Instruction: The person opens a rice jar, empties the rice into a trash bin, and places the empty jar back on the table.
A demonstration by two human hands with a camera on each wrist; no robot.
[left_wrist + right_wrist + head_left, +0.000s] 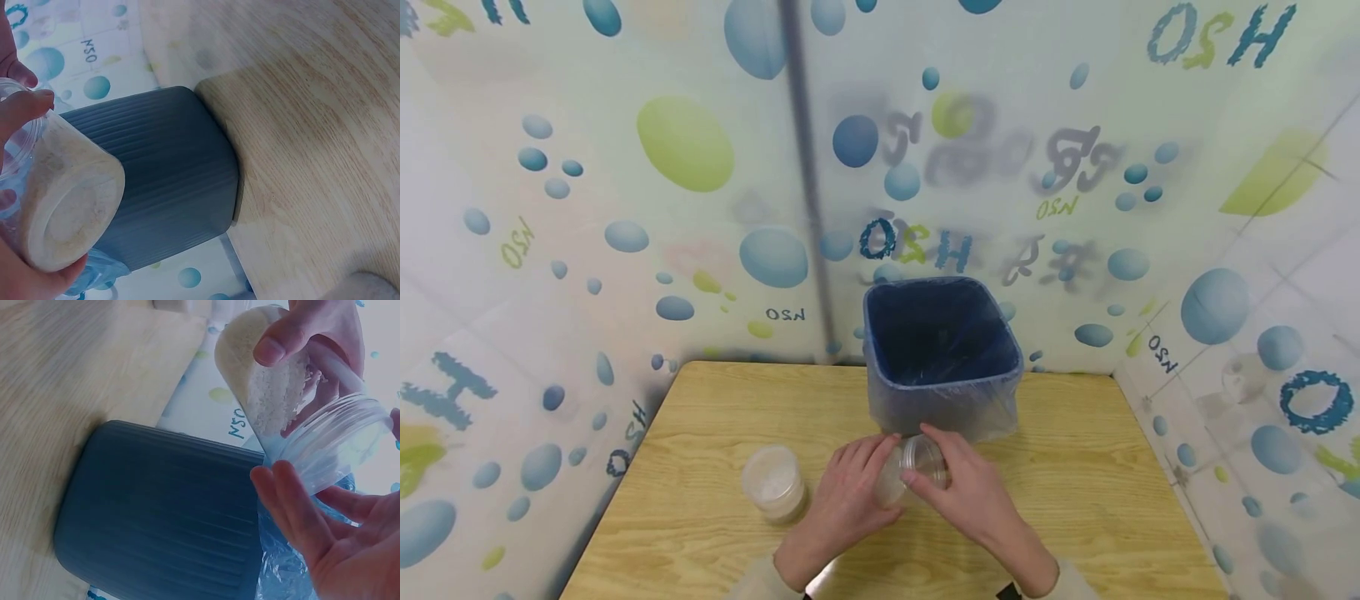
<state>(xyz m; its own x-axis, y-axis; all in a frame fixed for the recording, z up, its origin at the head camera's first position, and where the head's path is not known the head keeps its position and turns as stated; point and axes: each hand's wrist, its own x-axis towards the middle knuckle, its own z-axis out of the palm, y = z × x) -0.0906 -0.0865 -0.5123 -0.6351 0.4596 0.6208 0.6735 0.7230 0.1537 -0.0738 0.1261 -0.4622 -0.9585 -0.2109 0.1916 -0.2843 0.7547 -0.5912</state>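
A clear jar (275, 394) with white grains inside lies tilted between both hands, close to the front of a blue bin (943, 404). The left hand (852, 492) grips the jar's body near its base. At the other end, the right hand (962, 487) holds the clear ridged lid end (334, 440) between thumb and fingers. In the right wrist view, grains rest along the jar's lower side. From the left wrist view the jar's round base (81, 212) faces the camera. Whether the lid is loose from the jar I cannot tell.
A second clear jar (773, 483) with white contents stands on the wooden table (737, 408), left of the left hand. The bin, lined with a thin clear bag (284, 569), stands at the table's back edge against a patterned curtain (700, 242).
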